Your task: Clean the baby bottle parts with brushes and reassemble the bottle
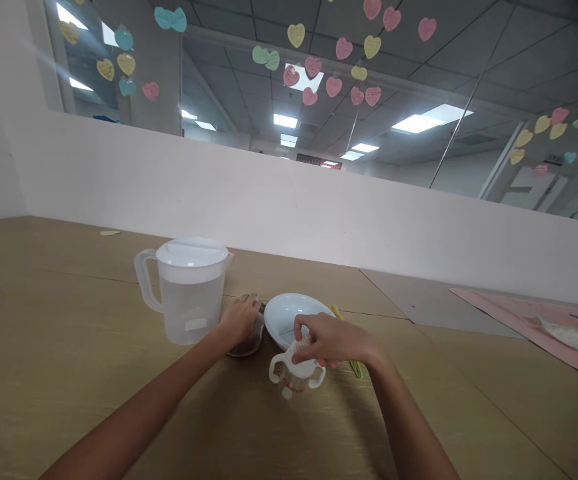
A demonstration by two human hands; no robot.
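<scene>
My left hand (241,321) is closed over the upper part of a clear jar (249,345) with dark contents; the hand hides much of it. At the top of a clear baby bottle with two white handles (296,375), the fingers of my right hand (325,338) are curled and gripping. They hide part of the bottle's top, and red markings show on its side. Right behind the bottle stands a white bowl (289,309). A thin yellow-green utensil (355,369) lies beside the bowl, partly hidden by my right hand.
A translucent lidded pitcher (192,303) stands left of the jar. At the far right, a pink cloth (499,308) carries a white crumpled item (571,335) and pen-like things. The white wall (269,200) with a window above closes off the table's (93,373) back edge.
</scene>
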